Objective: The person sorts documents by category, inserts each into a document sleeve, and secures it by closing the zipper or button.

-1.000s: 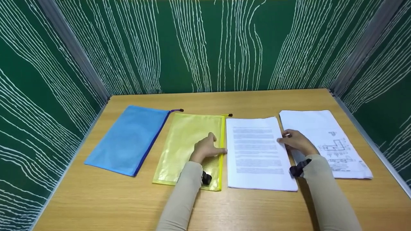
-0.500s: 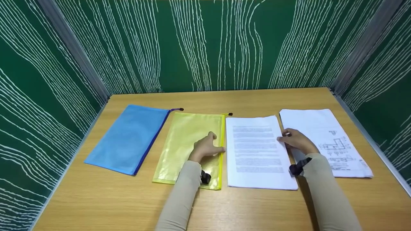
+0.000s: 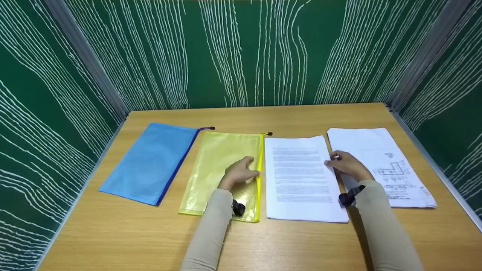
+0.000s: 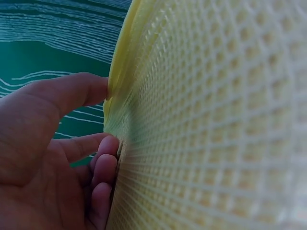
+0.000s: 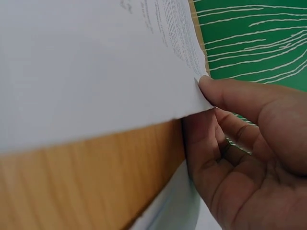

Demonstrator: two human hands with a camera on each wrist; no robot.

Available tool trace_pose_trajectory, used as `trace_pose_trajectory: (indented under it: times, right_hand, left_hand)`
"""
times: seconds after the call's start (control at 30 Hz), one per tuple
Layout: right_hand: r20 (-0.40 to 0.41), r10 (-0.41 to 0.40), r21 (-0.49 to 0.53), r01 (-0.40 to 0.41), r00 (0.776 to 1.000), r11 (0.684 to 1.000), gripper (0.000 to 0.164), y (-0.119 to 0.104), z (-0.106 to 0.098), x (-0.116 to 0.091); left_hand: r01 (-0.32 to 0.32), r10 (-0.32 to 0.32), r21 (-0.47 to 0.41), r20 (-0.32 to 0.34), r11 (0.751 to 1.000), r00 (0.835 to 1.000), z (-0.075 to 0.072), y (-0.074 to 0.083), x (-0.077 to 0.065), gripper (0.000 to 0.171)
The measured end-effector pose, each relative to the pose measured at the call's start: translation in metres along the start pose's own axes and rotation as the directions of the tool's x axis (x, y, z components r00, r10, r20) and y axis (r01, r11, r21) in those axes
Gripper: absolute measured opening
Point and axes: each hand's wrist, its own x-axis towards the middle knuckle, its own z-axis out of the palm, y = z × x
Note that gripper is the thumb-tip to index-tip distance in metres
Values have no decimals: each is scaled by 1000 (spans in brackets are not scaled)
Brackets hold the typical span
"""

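My left hand (image 3: 238, 174) lies over a yellow mesh zip pouch (image 3: 211, 162), its thumb at the zipper edge on the right. That edge bows slightly inward at the thumb. In the left wrist view, the other fingertips (image 4: 104, 165) touch the pouch's mesh face, apart from the thumb. My right hand (image 3: 350, 165) pinches the right edge of a stack of printed paper (image 3: 301, 177), thumb on top and fingers underneath. The right wrist view shows the sheets' edge (image 5: 144, 125) raised above the wooden table.
A blue zip pouch (image 3: 150, 163) lies at the left of the table (image 3: 113, 233). Right of the printed stack is another paper stack (image 3: 361, 139) with technical drawings, partly under my right hand. Green walls with white lines (image 3: 256, 52) enclose the back and sides.
My left hand has shifted slightly left, its thumb moving from the gap beside the paper onto the pouch's zipper edge, which now bends inward. My right hand keeps its pinch on the paper.
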Motion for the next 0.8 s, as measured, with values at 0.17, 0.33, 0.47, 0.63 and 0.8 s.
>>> trace_pose_trajectory:
  times: [0.17,0.33,0.47,0.63,0.8]
  right_hand:
    - [4,-11,40,11,1000,999,54,1,1,1]
    - [2,3,42,-3,1000,999,55,1,3,3]
    - [0,0,40,0,1000,999,52,1,3,2]
    - [3,-16,36,16,1000,999,49,2,2,1]
    - [6,-8,24,8,1000,1000,51,4,2,2]
  left_hand:
    - [-28,38,-212,45,977,998,-1,-7,0,68]
    - [-47,63,-293,47,955,997,-2,-12,0,66]
    - [-47,62,-351,32,935,998,0,-15,1,61]
    - [-66,78,-395,15,916,997,1,-19,2,55]
    - [-94,102,-471,-7,877,995,0,-22,3,52]
